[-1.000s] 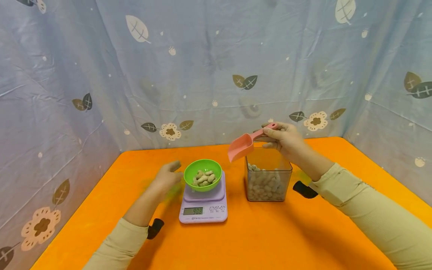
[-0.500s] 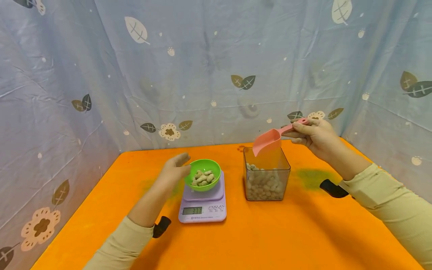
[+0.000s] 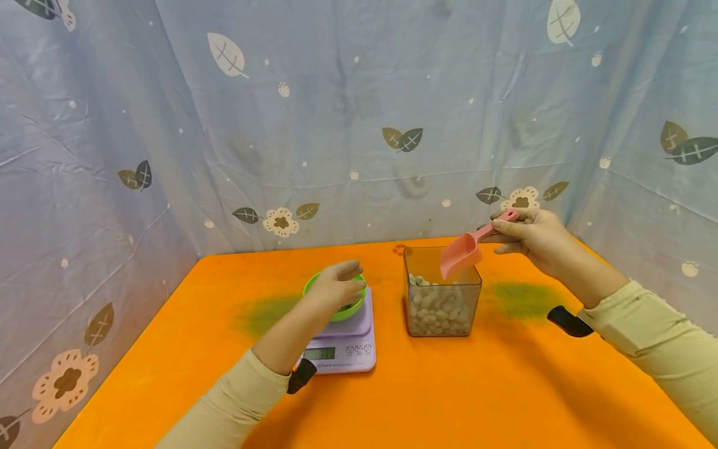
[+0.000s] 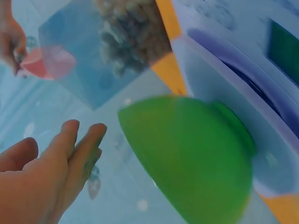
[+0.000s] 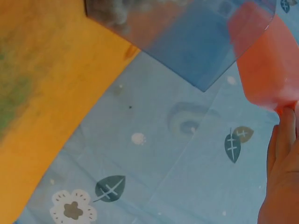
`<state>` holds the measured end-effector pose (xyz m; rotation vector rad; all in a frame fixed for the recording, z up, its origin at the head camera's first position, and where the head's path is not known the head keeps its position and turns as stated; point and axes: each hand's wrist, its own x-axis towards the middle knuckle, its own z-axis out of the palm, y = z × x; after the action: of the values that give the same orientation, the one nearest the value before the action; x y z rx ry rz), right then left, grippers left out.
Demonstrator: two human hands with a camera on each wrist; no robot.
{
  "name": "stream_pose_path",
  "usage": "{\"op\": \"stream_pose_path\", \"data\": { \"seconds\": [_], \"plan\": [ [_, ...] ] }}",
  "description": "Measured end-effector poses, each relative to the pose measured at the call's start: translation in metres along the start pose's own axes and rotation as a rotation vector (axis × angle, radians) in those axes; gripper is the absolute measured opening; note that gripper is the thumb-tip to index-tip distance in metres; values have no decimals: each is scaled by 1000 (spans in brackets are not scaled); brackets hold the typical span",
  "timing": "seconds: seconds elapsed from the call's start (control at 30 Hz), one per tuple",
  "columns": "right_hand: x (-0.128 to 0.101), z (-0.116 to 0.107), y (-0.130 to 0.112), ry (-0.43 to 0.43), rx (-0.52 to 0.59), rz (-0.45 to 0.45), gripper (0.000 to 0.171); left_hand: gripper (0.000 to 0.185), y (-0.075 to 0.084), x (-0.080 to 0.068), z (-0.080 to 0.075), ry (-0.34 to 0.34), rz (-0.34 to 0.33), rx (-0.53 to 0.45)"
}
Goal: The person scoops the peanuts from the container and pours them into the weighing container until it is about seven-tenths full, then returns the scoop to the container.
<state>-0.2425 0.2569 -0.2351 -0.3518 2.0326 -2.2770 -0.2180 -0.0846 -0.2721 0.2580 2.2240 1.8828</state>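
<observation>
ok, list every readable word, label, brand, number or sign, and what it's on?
None legible.
Purple scale, display: digits too blurred.
Scale, button markings: too small.
Scale, front-edge print: too small, partly hidden.
Green bowl, pink scoop, clear box: no text visible.

Green bowl (image 4: 187, 156) mostly covered in head view, blurred and bottom-cropped in left wrist view. Scale display (image 3: 320, 353) unreadable (digits too small). Right wrist view crops container (image 5: 187, 44) and pink scoop (image 5: 271, 65).
</observation>
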Motion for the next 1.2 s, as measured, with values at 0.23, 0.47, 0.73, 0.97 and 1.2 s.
{"op": "stream_pose_path", "data": {
  "seconds": [0.23, 0.47, 0.73, 0.97, 1.2],
  "plan": [
    [7, 12, 11, -14, -381, -43, 25, 54, 1, 15, 29, -68, -15, -16],
    [9, 19, 19, -8, -462, -48, 30, 54, 2, 30, 48, -84, -48, -47],
    [15, 28, 33, -29, -492, -12, 24, 54, 2, 47, 60, -88, -65, -35],
    [16, 32, 39, -8, -386, -15, 22, 50, 0, 53, 64, -120, -63, -51],
    [15, 32, 43, -2, -316, 3, 17, 49, 0, 53, 64, -127, -71, -47]
  ]
}}
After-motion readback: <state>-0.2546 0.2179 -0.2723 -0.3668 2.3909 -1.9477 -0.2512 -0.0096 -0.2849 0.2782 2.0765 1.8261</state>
